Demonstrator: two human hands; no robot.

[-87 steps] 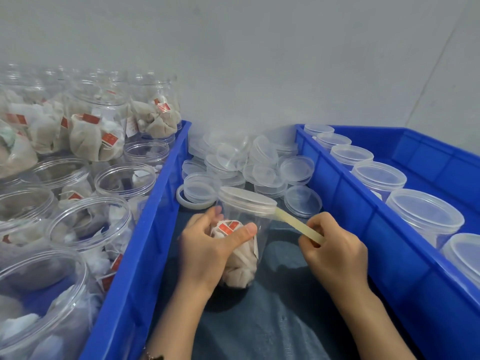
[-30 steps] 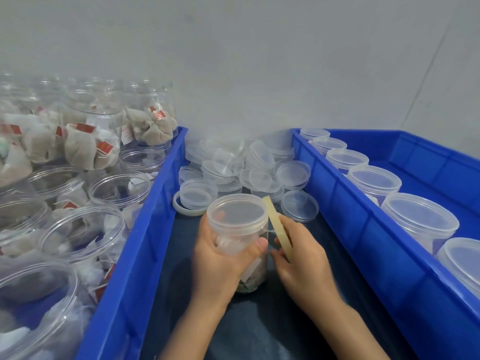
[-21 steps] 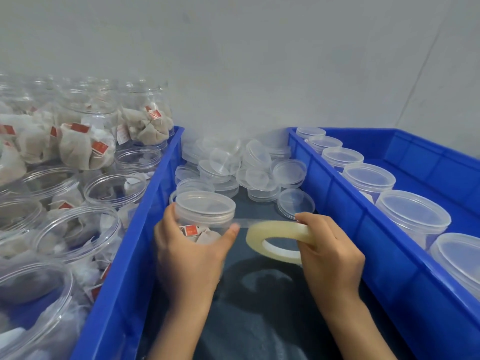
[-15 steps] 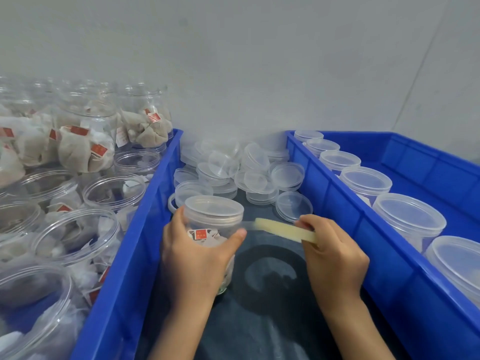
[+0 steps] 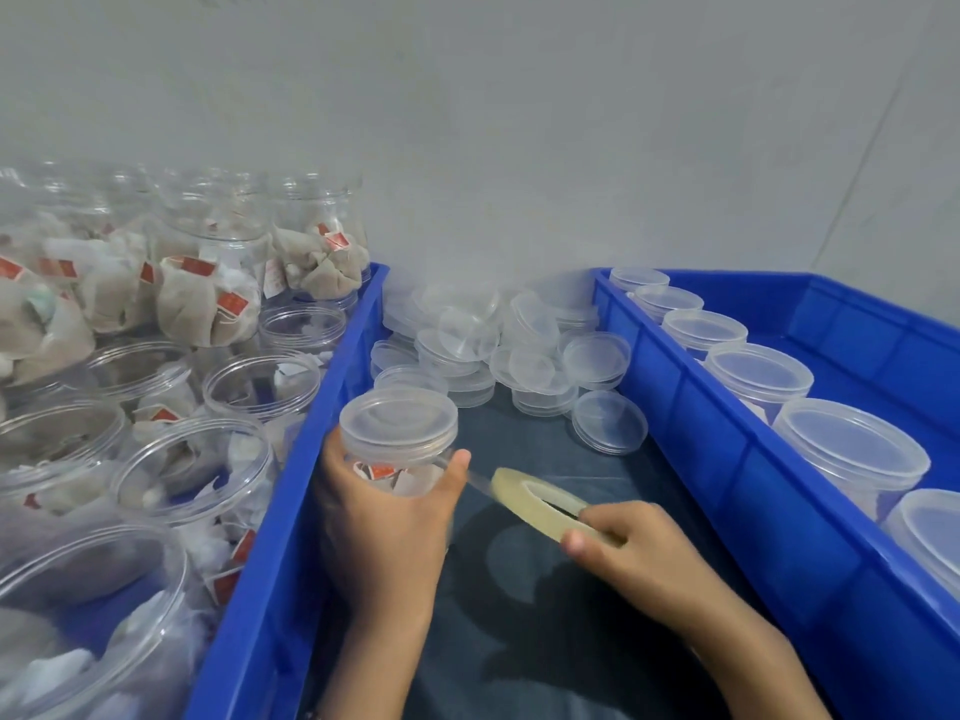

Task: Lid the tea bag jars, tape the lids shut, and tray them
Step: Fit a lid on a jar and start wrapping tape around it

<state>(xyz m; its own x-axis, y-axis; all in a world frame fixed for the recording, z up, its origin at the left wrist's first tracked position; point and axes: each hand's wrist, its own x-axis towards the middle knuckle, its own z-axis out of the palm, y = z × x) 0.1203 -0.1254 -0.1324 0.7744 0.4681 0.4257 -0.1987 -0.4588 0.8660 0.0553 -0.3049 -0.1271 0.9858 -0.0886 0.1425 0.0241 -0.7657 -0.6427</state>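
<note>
My left hand [image 5: 387,517] grips a clear jar of tea bags [image 5: 399,462] with a clear lid [image 5: 399,420] on top, held over the dark floor of the middle blue bin [image 5: 280,537]. My right hand [image 5: 631,548] holds a roll of clear tape [image 5: 540,501] just right of the jar. A short strip of tape runs from the roll to the jar under my left thumb. In the right blue tray [image 5: 727,491] stands a row of lidded jars [image 5: 849,452].
Several loose clear lids [image 5: 519,345] are piled at the far end of the middle bin. Open jars with tea bags [image 5: 192,465] crowd the left side, some stacked at the back. A grey wall rises behind.
Earlier the tape ran round the lid edge with the jar turned in my left hand. Since half a second ago my right hand has drawn the roll back toward me and lower.
</note>
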